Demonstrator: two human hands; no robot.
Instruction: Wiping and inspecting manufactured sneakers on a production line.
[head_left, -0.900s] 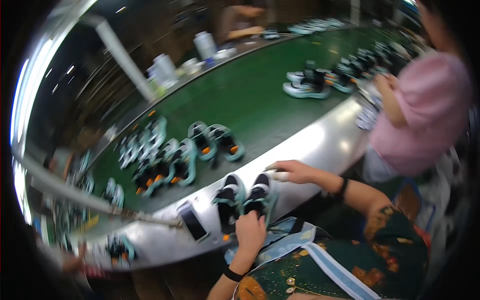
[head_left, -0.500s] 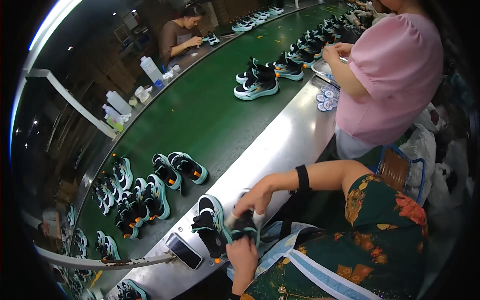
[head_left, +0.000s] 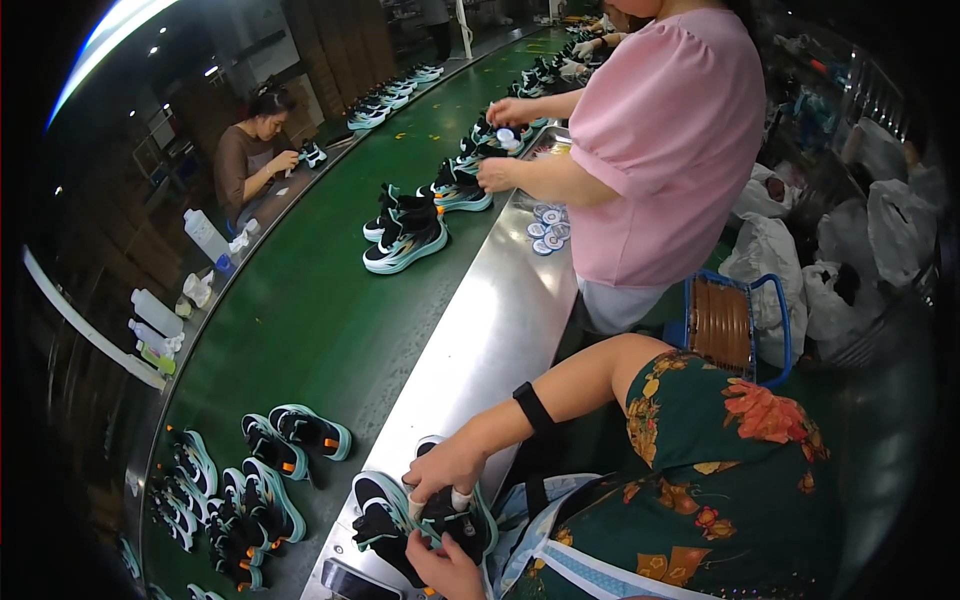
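A black, white and mint sneaker (head_left: 478, 522) stands on the metal ledge in front of me, close to my body. My right hand (head_left: 447, 468) reaches over it from above, with pale covers on some fingertips and the fingers bent into its upper. At its near end my left hand (head_left: 447, 568) grips the edge of the shoe, thumb and fingers closed on it. A matching sneaker (head_left: 372, 500) sits right beside it on the left. What the fingertips touch inside the shoe is partly hidden.
A phone (head_left: 352, 582) lies on the metal ledge (head_left: 455, 370). The green conveyor (head_left: 300, 330) carries several sneakers (head_left: 250, 510). Round labels (head_left: 548, 230) lie near a co-worker in pink (head_left: 665, 150); another person (head_left: 255, 155) works across. A blue-framed chair (head_left: 725, 325) stands behind.
My view has swung, so the ledge and shoes sit lower and further left. My hands stay at the same sneaker, now with more of its upper showing. The pink-clad co-worker's hands have moved apart.
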